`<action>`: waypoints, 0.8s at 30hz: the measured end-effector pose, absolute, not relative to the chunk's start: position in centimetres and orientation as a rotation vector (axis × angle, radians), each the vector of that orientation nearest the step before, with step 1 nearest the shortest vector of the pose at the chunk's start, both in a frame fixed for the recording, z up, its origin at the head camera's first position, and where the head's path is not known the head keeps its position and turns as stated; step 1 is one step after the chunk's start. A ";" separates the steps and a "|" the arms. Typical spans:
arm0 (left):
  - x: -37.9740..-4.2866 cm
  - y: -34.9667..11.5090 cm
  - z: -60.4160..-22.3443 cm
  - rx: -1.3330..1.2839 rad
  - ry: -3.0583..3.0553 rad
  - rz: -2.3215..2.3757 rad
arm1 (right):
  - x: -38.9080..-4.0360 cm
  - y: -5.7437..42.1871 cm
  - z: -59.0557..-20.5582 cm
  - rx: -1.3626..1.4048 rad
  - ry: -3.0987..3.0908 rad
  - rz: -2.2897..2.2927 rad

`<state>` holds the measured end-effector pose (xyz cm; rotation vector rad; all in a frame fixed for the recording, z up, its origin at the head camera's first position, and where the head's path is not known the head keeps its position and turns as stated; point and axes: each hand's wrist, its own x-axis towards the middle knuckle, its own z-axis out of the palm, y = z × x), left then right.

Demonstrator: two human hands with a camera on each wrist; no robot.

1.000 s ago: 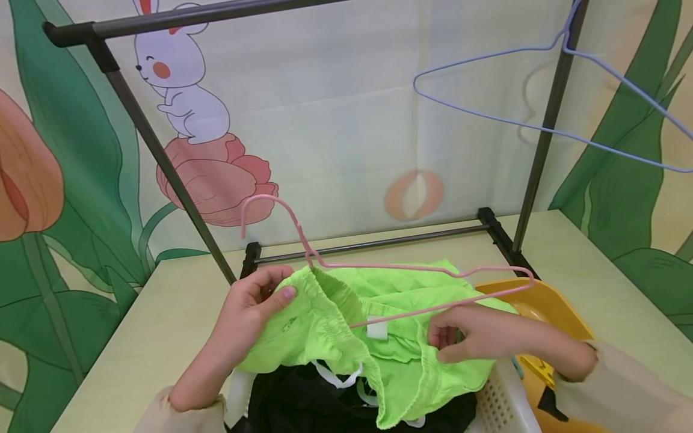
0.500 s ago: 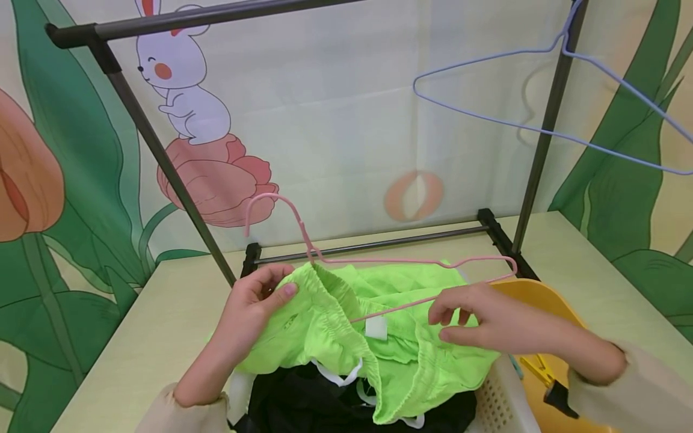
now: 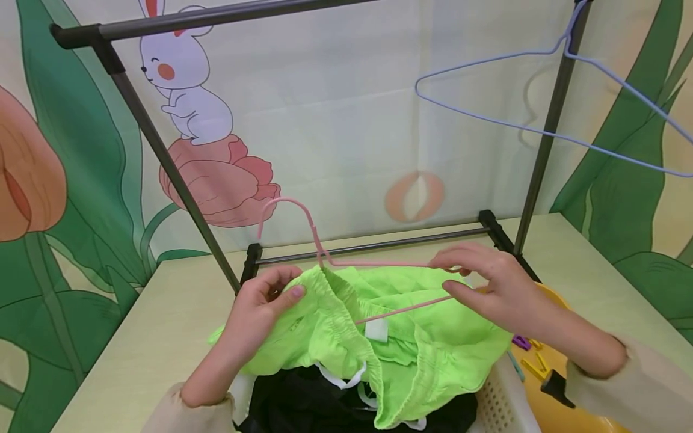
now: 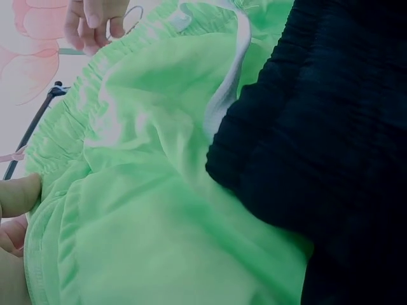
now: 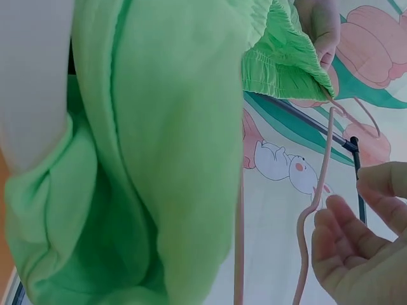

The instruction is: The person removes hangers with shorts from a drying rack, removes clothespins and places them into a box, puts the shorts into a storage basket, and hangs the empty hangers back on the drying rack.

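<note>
Bright green shorts [image 3: 444,355] with an elastic waistband and white drawstring lie spread over a white basket [image 3: 495,403]. My left hand [image 3: 254,313] pinches their waistband at the left, thumb in front. A pink hanger [image 3: 400,264] has its left end inside the waist opening, while its hook stands up above. At the hanger's right end is my right hand [image 3: 503,288], fingers loosely bent and thumb apart. In the right wrist view these fingers [image 5: 346,232] are beside the pink wire with no grip on it visible. The hanger's right tip is hidden behind this hand in the head view.
A black garment [image 3: 303,397] lies in the basket under the shorts. A yellow basin [image 3: 552,391] at right holds several small clips. Behind stands a dark metal rack [image 3: 227,18], with a blue hanger [image 3: 487,120] at its right post.
My right hand has let go of the shorts' waistband and moved up to the hanger's right end. The hanger has shifted slightly. My left hand keeps its pinch on the waistband.
</note>
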<state>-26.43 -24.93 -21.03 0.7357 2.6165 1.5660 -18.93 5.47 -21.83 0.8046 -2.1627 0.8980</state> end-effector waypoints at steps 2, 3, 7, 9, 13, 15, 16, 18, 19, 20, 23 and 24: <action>-26.4 -24.8 -21.0 0.738 2.618 1.557 | -19.1 5.4 -21.9 0.785 -2.169 0.868; -26.4 -24.8 -21.0 0.740 2.617 1.553 | -19.1 5.4 -21.9 0.774 -2.178 0.851; -26.4 -24.5 -21.0 0.741 2.618 1.539 | -19.4 5.3 -22.1 0.724 -2.249 0.795; -26.3 -24.4 -21.0 0.742 2.616 1.536 | -19.6 5.3 -22.2 0.699 -2.285 0.783; -26.2 -24.2 -21.0 0.761 2.619 1.527 | -19.9 5.3 -22.5 0.656 -2.314 0.790; -26.2 -24.2 -21.1 0.772 2.622 1.521 | -19.9 5.3 -22.6 0.640 -2.311 0.790; -26.2 -24.1 -21.1 0.780 2.622 1.520 | -19.9 5.4 -22.6 0.635 -2.311 0.787; -26.3 -24.1 -21.1 0.783 2.617 1.518 | -19.9 5.4 -22.6 0.631 -2.311 0.780; -26.3 -24.0 -21.1 0.784 2.615 1.518 | -19.9 5.4 -22.6 0.632 -2.311 0.777; -26.3 -24.0 -21.1 0.785 2.612 1.518 | -19.9 5.5 -22.6 0.636 -2.312 0.772; -26.3 -24.0 -21.2 0.785 2.606 1.516 | -19.8 5.5 -22.6 0.640 -2.313 0.771; -26.3 -24.0 -21.2 0.783 2.604 1.517 | -19.8 5.6 -22.6 0.640 -2.313 0.771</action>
